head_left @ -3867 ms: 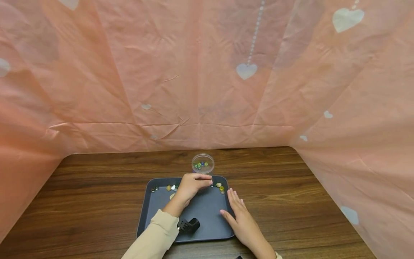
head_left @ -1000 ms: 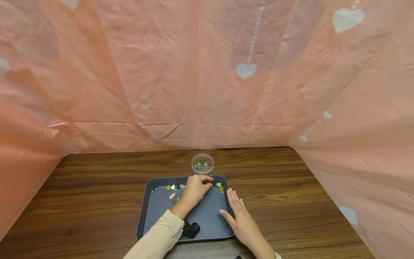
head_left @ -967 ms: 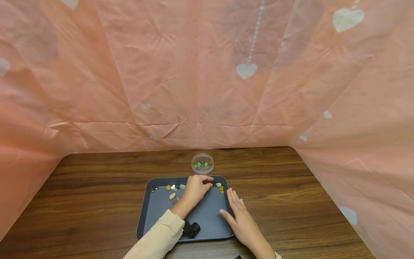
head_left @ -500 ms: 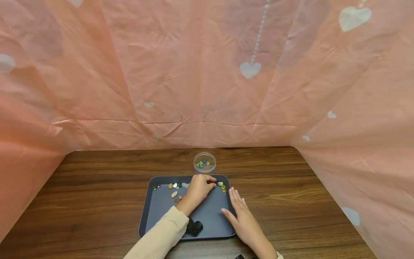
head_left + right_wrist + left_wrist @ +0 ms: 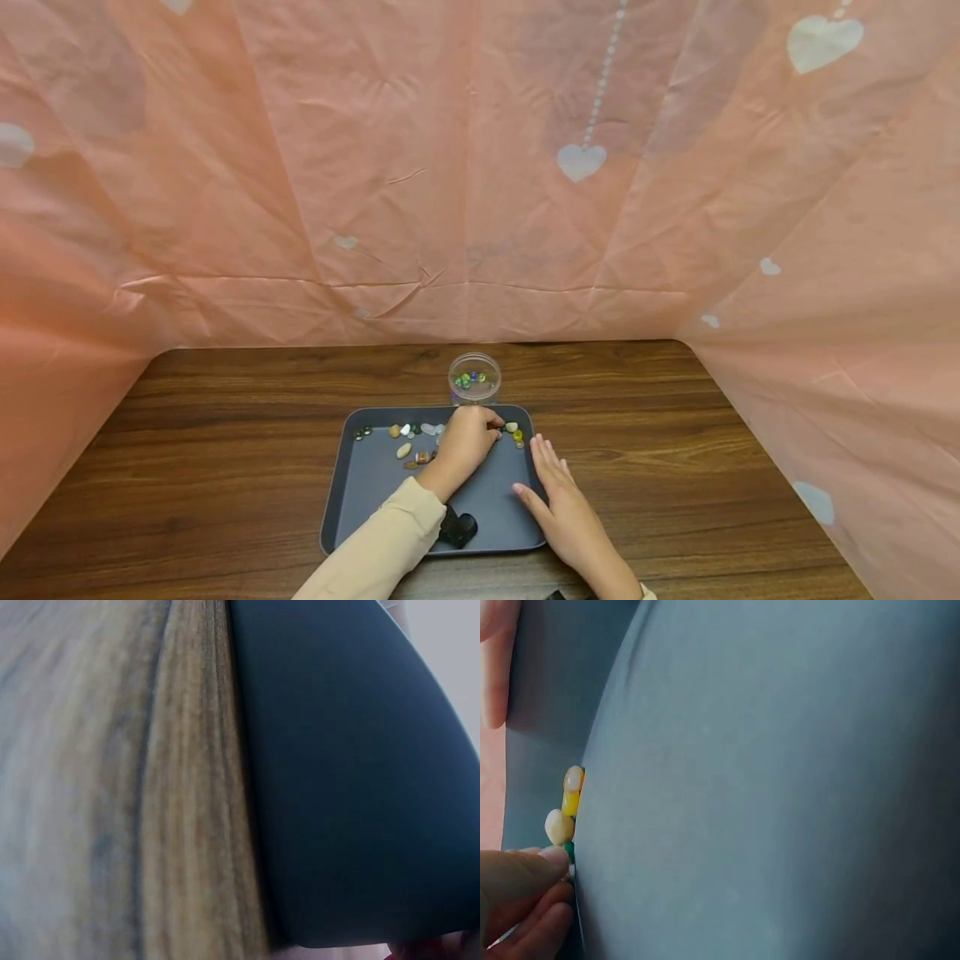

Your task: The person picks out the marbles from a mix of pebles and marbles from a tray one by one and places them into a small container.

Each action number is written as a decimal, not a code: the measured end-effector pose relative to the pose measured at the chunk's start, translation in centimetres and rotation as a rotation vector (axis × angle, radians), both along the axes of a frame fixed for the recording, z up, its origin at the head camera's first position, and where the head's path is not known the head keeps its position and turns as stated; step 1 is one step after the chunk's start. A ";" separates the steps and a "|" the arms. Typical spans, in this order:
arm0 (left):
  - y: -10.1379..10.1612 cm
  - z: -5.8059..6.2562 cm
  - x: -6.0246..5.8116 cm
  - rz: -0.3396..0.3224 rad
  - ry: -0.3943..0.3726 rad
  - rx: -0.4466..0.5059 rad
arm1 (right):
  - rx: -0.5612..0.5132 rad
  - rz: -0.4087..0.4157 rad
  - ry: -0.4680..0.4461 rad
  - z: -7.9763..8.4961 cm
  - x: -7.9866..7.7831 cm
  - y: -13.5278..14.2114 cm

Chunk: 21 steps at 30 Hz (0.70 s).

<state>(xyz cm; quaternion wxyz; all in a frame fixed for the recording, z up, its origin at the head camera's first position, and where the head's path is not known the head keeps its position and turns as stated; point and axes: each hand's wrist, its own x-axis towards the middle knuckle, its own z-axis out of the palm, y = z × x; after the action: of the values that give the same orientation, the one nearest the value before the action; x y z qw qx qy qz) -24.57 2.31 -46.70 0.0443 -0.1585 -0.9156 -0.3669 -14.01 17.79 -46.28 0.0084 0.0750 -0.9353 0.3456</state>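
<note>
My left hand (image 5: 465, 437) reaches over the far side of a dark grey tray (image 5: 352, 500). Its thumb and fingers pinch a small glassy stone (image 5: 571, 871) in a row against the tray wall, mostly hidden by the fingertips. Beside them in the left wrist view are a green stone (image 5: 568, 850), a cream stone (image 5: 559, 826), a yellow one (image 5: 571, 802) and an amber-white one (image 5: 574, 778). My right hand (image 5: 570, 512) rests against the tray's right rim, fingers straight, thumb over the inside. The right wrist view shows the tray's outer wall (image 5: 352, 787).
Behind the tray stands a clear round container (image 5: 475, 379) with green and blue glass beads. Left of my left hand, several stones lie in the tray, including a cream oval stone (image 5: 404, 451) and a white one (image 5: 406, 430). A pink cloth (image 5: 375, 167) surrounds the wooden table (image 5: 660, 450).
My left hand has shifted slightly right and lower along the far wall, uncovering more stones to its left. My right hand stays at the rim. The head view has shifted slightly.
</note>
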 end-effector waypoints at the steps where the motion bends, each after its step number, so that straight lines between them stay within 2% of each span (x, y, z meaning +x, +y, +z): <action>1: -0.1 0.0 0.0 -0.003 -0.015 0.033 | -0.001 0.000 0.000 0.0 0.0 0.0; 4: -0.7 0.0 -0.1 -0.015 -0.116 0.174 | 0.001 -0.003 0.004 -0.1 0.1 0.0; 9: -1.8 0.6 -0.3 -0.011 -0.430 0.572 | 0.009 -0.005 0.020 -0.2 0.2 -0.1; 12: -2.4 1.1 -0.6 0.000 -0.559 0.765 | 0.014 -0.002 0.035 -0.2 0.3 -0.1; 17: -3.2 2.5 -1.4 0.005 -0.641 0.963 | 0.010 -0.003 0.032 -0.1 0.3 -0.2; 21: -4.0 3.7 -2.2 0.031 -0.645 1.058 | 0.013 -0.004 0.030 -0.1 0.4 -0.3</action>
<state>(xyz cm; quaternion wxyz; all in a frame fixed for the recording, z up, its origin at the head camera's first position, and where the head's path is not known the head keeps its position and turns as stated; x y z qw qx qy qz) -26.81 -1.66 -42.98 -0.1569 0.0173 -0.5789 -0.8000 -13.65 17.54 -46.38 0.0227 0.0784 -0.9374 0.3385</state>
